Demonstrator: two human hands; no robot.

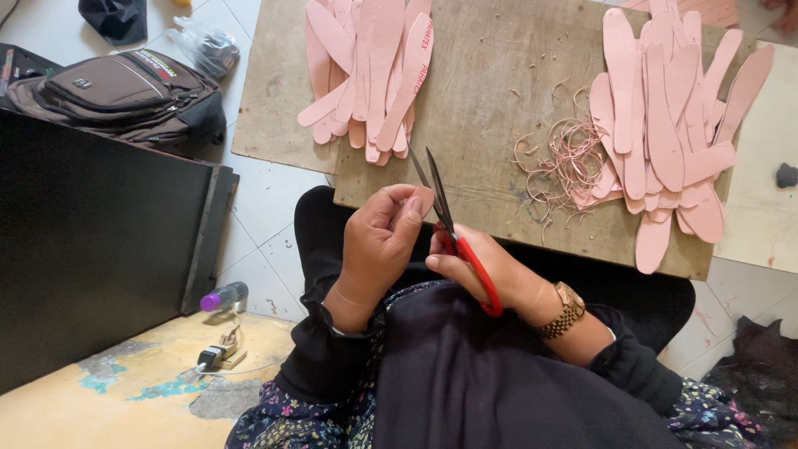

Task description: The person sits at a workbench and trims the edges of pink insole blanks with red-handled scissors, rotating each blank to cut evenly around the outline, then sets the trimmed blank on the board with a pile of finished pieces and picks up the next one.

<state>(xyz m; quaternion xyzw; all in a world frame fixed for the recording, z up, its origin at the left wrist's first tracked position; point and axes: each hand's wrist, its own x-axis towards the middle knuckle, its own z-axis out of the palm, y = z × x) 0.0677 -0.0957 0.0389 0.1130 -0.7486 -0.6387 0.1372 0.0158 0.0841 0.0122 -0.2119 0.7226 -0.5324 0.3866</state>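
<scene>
Scissors, red-handled, sit in the right hand over the lap, just short of the near edge of the wooden board that serves as worktop. Blades are parted in a narrow V, long axis running up and slightly left from the handles, tips pointing at the board and ending close to the left pile of pink cutouts. Right-hand grip: fingers through the red loops, closed on the handles. Left hand is just left of the blades, thumb and fingers pinched shut on a small pale piece at the fingertips; the piece is mostly hidden, so I cannot tell its shape or whether it touches a blade. Left fingertips are right beside the blades near the pivot, so the left hand is the nearer one to the cutting edge. Further right on the board: a tangle of thin pink trimmings, then a second, bigger pile of pink cutouts, well apart from both hands. Nothing stands between blades and the pinched piece. Off to the left on the floor: brown backpack, dark panel, small bottle with purple cap.
</scene>
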